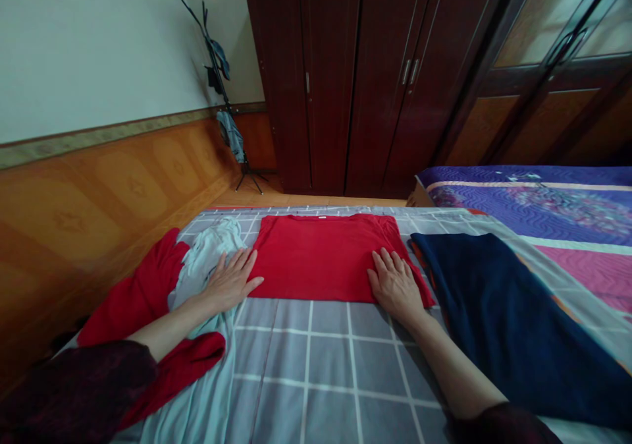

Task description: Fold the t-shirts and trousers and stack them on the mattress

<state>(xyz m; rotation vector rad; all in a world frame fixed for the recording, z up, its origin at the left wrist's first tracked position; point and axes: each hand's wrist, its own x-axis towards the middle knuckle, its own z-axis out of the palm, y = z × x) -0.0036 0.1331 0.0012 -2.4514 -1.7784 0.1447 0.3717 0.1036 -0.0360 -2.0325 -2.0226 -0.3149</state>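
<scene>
A red shirt [316, 259] lies folded into a flat rectangle on the bed, its neckline and small white label at the far edge. My left hand [232, 276] is at the shirt's left side, fingers spread, the tips reaching its edge and the palm over pale clothing. On the shirt's right part rests my right hand [394, 282], flat with the fingers stretched out. Beside my left forearm are a crumpled light blue garment [210, 365] and a bunched red garment [141, 286]. A dark navy folded cloth [503, 312] lies to the right of my right hand.
Under the clothes spreads a grey checked bedsheet [326, 365]. A second bed with a purple and pink cover [548, 200] adjoins on the right. Beyond the foot stand a dark red wardrobe [330, 88] and a black coat stand [224, 95]. The wall [123, 187] runs along the left.
</scene>
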